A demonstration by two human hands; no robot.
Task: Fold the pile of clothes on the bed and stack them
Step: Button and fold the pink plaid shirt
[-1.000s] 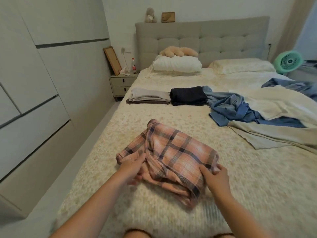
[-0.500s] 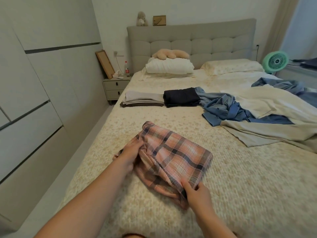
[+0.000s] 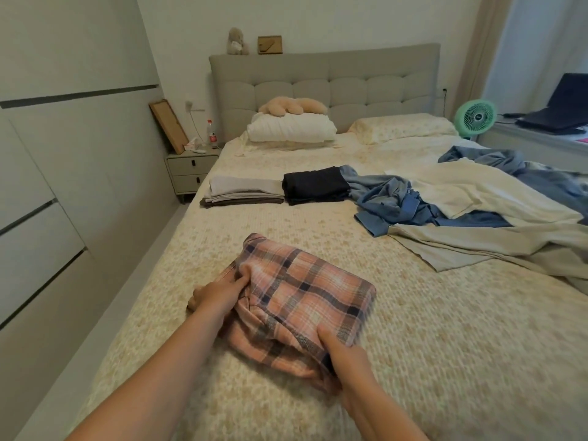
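bed [image 3: 445, 329] carries an unfolded heap [image 3: 471, 214] far right, beige stack [image 3: 243, 194] and dark stack [image 3: 315, 185] touching mid-bed; folded plaid garment [image 3: 305, 300] near front edge, left hand [image 3: 219, 292] gripping its left side, right hand [image 3: 345, 353] pinching the near corner

— Left hand [image 3: 219, 292]?
— Reaching forward on a bare, extended forearm, fingers curled, pinching plaid fabric at its left edge.
— Right hand [image 3: 345, 353]?
— Nearer the body, thumb on top, fingers tucked beneath, gripping the fabric's near corner. Wrist straight, forearm bare.
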